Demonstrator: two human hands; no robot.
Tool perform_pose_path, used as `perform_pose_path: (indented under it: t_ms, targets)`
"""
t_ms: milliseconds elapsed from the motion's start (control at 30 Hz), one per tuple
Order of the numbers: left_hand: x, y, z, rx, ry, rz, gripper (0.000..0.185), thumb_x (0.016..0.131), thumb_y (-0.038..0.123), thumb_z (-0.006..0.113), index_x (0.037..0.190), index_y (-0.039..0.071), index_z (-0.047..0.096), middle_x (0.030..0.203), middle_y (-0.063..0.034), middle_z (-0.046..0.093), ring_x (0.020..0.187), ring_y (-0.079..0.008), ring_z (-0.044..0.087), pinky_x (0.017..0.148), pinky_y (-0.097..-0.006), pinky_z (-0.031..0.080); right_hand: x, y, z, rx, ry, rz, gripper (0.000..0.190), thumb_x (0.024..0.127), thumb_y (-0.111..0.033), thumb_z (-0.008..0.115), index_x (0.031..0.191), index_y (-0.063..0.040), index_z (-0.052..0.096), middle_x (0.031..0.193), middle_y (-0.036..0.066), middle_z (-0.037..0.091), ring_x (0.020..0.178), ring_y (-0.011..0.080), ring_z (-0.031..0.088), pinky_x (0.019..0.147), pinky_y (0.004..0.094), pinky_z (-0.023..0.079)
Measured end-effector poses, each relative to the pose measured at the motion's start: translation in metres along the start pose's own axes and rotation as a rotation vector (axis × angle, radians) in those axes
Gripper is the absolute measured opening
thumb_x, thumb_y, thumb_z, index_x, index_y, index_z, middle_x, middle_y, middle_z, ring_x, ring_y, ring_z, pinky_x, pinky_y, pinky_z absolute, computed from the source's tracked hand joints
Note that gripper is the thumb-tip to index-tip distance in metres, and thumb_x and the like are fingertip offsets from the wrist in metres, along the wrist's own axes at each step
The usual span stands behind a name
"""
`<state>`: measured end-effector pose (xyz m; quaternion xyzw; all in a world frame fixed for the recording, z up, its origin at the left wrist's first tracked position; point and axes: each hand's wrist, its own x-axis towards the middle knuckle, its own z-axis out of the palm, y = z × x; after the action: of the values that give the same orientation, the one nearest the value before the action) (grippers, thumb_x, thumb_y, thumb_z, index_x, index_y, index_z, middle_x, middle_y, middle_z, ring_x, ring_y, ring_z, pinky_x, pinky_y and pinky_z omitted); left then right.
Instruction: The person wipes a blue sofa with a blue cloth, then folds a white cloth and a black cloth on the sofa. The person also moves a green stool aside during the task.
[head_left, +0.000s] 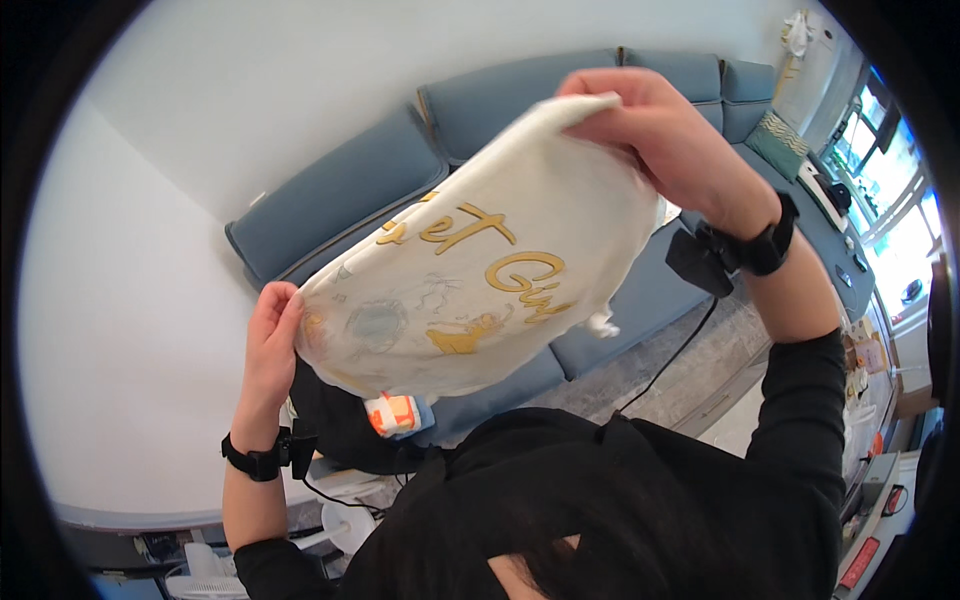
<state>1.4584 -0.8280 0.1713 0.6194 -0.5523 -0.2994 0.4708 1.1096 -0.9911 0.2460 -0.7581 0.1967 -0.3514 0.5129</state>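
A white printed cloth (465, 277), perhaps a garment, with gold lettering and a yellow dancer figure, is stretched slantwise in the air before me. My left hand (274, 330) pinches its lower left end between thumb and fingers. Raised at the upper right, my right hand (637, 120) grips the opposite end; some of its fingers are behind or inside the fabric. A small white knot or bunch of cloth (602, 324) hangs from the lower right edge. Each wrist wears a black strap with a device and cable.
Behind the cloth runs a long blue-grey sofa (337, 195) against a pale wall. A patterned cushion (778, 145) lies at its far end near a window. An orange and white package (394, 415) sits below the cloth. A white fan (206, 574) is at lower left, cluttered surfaces at right.
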Motion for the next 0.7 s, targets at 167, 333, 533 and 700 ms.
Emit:
perform_pose_path:
  t_ms: [167, 333, 533, 700]
  targets:
    - [0.033, 0.044, 0.058, 0.132, -0.08, 0.389, 0.031, 0.084, 0.019, 0.065, 0.105, 0.004, 0.048, 0.112, -0.0042, 0.046, 0.106, -0.0131, 0.045, 0.089, -0.03, 0.04, 0.04, -0.018, 0.036, -0.048, -0.02, 0.064, 0.016, 0.086, -0.019, 0.061, 0.08, -0.004, 0.062, 0.067, -0.003, 0.056, 0.055, 0.0016, 0.048, 0.047, 0.0179, 0.036]
    - [0.054, 0.063, 0.12, -0.122, -0.133, 0.22, 0.029, 0.083, 0.02, 0.067, 0.102, 0.001, 0.055, 0.086, -0.0039, 0.059, 0.077, -0.0104, 0.056, 0.068, -0.0246, 0.046, 0.067, -0.003, 0.07, 0.181, 0.125, 0.124, 0.015, 0.085, -0.017, 0.063, 0.086, -0.002, 0.061, 0.076, 0.003, 0.06, 0.065, 0.0081, 0.055, 0.058, 0.023, 0.044]
    - [0.077, 0.048, 0.107, 0.105, 0.099, 0.389, 0.017, 0.087, 0.009, 0.057, 0.098, -0.003, 0.062, 0.077, -0.0077, 0.062, 0.07, -0.0096, 0.057, 0.063, -0.0254, 0.045, 0.069, 0.016, 0.048, 0.205, 0.322, 0.012, 0.016, 0.088, -0.015, 0.058, 0.094, 0.0, 0.061, 0.083, 0.004, 0.062, 0.068, 0.0102, 0.058, 0.062, 0.0248, 0.049]
    - [0.096, 0.032, 0.086, 0.118, 0.215, 0.425, 0.021, 0.088, 0.004, 0.047, 0.099, -0.002, 0.063, 0.078, -0.0089, 0.064, 0.067, -0.0099, 0.055, 0.063, -0.0244, 0.045, 0.072, 0.031, 0.03, -0.028, 0.41, 0.029, 0.018, 0.085, -0.017, 0.061, 0.089, 0.0, 0.061, 0.076, 0.002, 0.06, 0.066, 0.0084, 0.056, 0.059, 0.024, 0.046]
